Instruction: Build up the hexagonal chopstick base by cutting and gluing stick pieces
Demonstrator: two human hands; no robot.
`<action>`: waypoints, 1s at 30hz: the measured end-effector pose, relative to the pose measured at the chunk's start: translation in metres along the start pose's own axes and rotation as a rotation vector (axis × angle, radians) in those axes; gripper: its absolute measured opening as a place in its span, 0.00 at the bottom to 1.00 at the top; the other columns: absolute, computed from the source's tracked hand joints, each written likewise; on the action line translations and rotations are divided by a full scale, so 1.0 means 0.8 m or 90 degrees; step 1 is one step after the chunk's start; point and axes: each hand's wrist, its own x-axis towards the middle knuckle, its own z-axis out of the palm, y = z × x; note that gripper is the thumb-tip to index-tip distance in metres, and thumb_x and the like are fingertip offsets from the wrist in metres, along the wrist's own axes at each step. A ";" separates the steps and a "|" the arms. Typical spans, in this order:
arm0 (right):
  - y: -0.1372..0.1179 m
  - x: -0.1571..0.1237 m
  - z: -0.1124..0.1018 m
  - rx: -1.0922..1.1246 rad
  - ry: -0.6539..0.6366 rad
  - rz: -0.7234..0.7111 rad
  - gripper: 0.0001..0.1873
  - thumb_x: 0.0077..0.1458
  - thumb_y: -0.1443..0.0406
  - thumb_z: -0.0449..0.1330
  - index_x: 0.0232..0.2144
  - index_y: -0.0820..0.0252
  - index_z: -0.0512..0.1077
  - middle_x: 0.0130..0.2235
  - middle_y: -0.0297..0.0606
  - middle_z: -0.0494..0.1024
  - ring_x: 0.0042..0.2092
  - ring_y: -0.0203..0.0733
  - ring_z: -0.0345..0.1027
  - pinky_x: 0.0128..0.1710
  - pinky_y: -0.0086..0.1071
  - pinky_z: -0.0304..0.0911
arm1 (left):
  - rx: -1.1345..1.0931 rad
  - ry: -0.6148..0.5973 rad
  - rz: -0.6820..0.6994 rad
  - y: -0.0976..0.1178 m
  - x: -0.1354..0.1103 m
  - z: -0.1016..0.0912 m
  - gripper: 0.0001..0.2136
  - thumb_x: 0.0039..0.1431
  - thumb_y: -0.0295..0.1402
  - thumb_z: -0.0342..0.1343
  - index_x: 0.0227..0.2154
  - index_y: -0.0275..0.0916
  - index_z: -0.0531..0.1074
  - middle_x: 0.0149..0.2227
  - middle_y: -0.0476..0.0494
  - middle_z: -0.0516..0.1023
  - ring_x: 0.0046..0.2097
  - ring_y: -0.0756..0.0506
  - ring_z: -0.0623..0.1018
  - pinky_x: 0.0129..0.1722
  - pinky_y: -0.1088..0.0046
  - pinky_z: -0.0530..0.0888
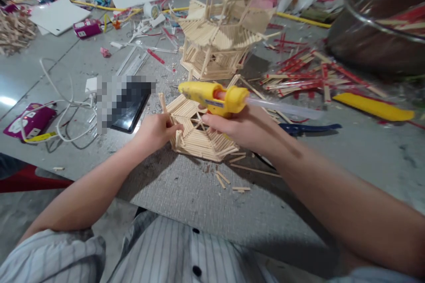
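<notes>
A yellow hot glue gun (212, 96) with a clear glue stick out of its back is gripped in my right hand (237, 126). Its nozzle points left, above a many-sided panel of pale wooden sticks (195, 148) that lies on the table. My left hand (156, 130) is closed at the panel's left edge, thumb and fingers pinched around a short upright stick there. Exactly what the fingertips press on is partly hidden. Behind the panel stands a tiered pagoda model (219, 31) of the same sticks. Loose stick pieces (222, 179) lie in front of the panel.
A phone (131, 106) lies left of the panel, near a white cable (68, 104) and a purple power strip (31, 121). To the right are blue-handled pliers (305, 128), a yellow cutter (373, 107), scattered red-ended sticks (299, 73) and a large metal pot (352, 31).
</notes>
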 end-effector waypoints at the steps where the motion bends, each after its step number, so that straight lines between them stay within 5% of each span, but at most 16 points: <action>1: 0.004 0.006 0.003 -0.007 -0.007 -0.003 0.04 0.46 0.65 0.59 0.25 0.61 0.70 0.21 0.32 0.68 0.25 0.35 0.63 0.25 0.29 0.58 | -0.004 -0.002 0.004 0.000 0.000 -0.001 0.11 0.49 0.38 0.53 0.17 0.38 0.64 0.17 0.50 0.63 0.22 0.52 0.59 0.25 0.72 0.53; 8: 0.031 0.029 0.022 0.175 -0.064 0.027 0.05 0.48 0.64 0.58 0.28 0.60 0.70 0.20 0.31 0.69 0.22 0.33 0.62 0.22 0.28 0.58 | -0.024 -0.026 -0.005 0.000 0.000 -0.005 0.08 0.47 0.31 0.48 0.15 0.37 0.63 0.16 0.53 0.59 0.21 0.54 0.58 0.23 0.73 0.53; 19: 0.025 0.021 0.017 0.219 -0.134 0.177 0.06 0.47 0.65 0.59 0.23 0.62 0.67 0.12 0.28 0.64 0.13 0.28 0.55 0.13 0.23 0.51 | -0.437 -0.074 -0.163 -0.009 0.004 -0.007 0.10 0.50 0.28 0.50 0.16 0.37 0.62 0.12 0.56 0.60 0.13 0.58 0.56 0.15 0.77 0.51; 30: 0.028 0.022 0.030 0.308 -0.123 0.214 0.11 0.44 0.62 0.64 0.25 0.63 0.67 0.20 0.30 0.72 0.13 0.24 0.56 0.10 0.21 0.49 | -0.479 -0.116 -0.185 -0.013 0.010 -0.010 0.12 0.52 0.27 0.50 0.15 0.37 0.61 0.13 0.56 0.61 0.11 0.58 0.55 0.12 0.76 0.48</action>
